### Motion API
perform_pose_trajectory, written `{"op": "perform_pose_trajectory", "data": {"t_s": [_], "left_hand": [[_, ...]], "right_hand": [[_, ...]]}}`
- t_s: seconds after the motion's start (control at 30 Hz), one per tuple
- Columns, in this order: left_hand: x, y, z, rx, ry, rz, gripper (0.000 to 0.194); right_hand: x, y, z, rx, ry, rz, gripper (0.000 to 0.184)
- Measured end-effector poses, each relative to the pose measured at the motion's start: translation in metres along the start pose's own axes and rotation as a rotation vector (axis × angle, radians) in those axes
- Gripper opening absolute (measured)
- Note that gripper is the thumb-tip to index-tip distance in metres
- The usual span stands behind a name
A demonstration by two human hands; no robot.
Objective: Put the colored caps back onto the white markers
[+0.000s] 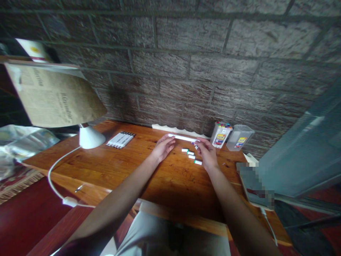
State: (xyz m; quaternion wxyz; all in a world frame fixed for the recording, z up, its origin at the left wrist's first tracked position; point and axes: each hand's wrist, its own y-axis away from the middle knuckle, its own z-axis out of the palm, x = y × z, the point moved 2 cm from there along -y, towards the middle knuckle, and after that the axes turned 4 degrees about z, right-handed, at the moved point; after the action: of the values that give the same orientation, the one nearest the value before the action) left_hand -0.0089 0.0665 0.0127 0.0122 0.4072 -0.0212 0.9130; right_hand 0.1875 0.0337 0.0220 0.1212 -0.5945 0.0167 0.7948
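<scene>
marker [183, 137]: one, clamped at both ends in fingers of left hand [161, 149] and right hand [208, 153]; four caps [191, 156], two containers [220, 138] nearby.

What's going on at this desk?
A person's left hand and right hand hold a white marker level between them, one at each end, above the wooden desk. Four small cap-like pieces lie near the right hand. A row of markers lies to the left, by the lamp. Two clear containers stand at the right; one holds colourful-topped pens.
</scene>
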Motion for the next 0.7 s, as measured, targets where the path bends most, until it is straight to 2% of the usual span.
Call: {"op": "perform_pose_trajectory", "data": {"t_s": [0.37, 0.47, 0.6, 0.7], "left_hand": [[0.004, 0.003, 0.005, -0.140, 0.038, 0.003, 0.025], [0.004, 0.004, 0.006, -0.150, 0.058, 0.022, 0.025], [0.006, 0.002, 0.005, -0.103, 0.101, 0.042, 0.020], [0.006, 0.001, 0.004, -0.074, 0.124, 0.047, 0.016]], "right_hand": [[-0.005, 0.001, 0.002, -0.004, -0.008, 0.031, 0.037], [-0.001, 0.003, 0.004, -0.080, 0.113, 0.031, 0.038], [0.003, 0.006, 0.008, -0.191, 0.333, -0.102, 0.038], [0.006, 0.008, 0.010, -0.275, 0.454, -0.113, 0.038]]}}
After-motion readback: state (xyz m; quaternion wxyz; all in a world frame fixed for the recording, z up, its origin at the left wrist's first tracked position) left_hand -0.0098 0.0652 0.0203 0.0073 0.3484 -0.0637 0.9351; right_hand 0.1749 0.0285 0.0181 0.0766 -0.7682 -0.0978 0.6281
